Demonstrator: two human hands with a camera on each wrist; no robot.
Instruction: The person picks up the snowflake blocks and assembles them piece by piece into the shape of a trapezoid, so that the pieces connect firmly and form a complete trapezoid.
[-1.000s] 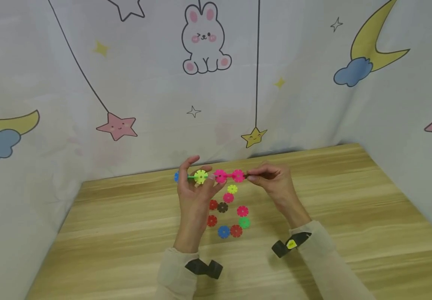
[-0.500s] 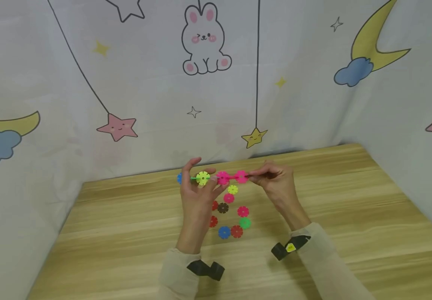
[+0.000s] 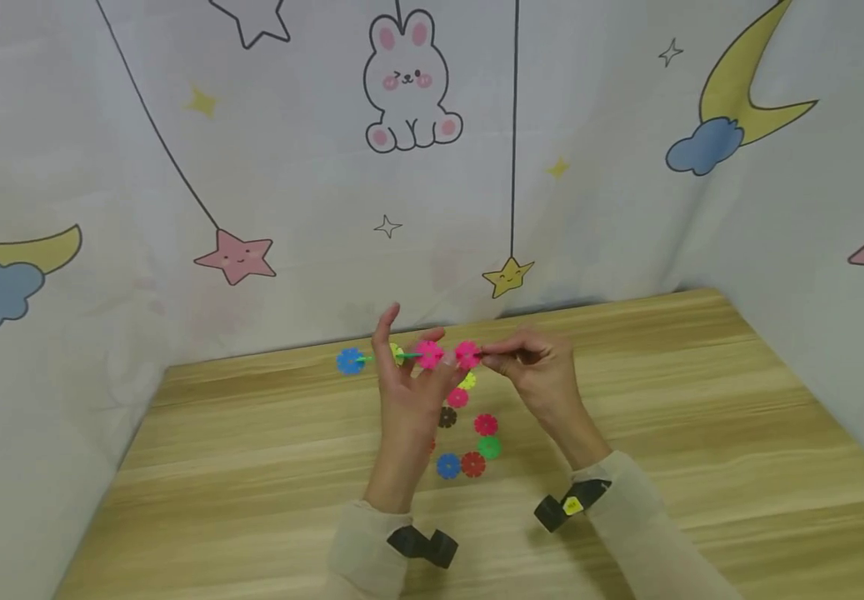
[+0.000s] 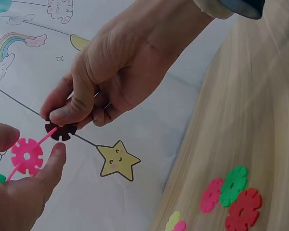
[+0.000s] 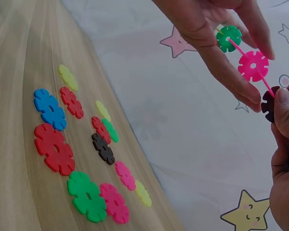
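A chain of slotted plastic snowflake discs stretches between the two hands, above the table. Its far left end is a blue disc (image 3: pixel 350 361), followed by yellow, green and pink ones, partly hidden by fingers. My left hand (image 3: pixel 412 408) holds the chain near a pink disc (image 5: pixel 253 66), with thumb and a finger on either side of it. My right hand (image 3: pixel 540 367) pinches a dark brown disc (image 4: pixel 61 134) between thumb and fingers at the right end. A pink disc seen edge-on slots into this dark one.
Loose snowflake discs lie on the wooden table (image 3: pixel 252 467) below the hands, among them a blue disc (image 3: pixel 448 466), a red disc (image 3: pixel 472 464) and a green disc (image 3: pixel 488 447). Behind the table hangs a white cloth (image 3: pixel 312 167) with cartoon prints.
My left hand has shifted right along the chain, baring the blue end disc and covering much of the yellow one. My right hand has moved slightly left, still pinching the dark disc.
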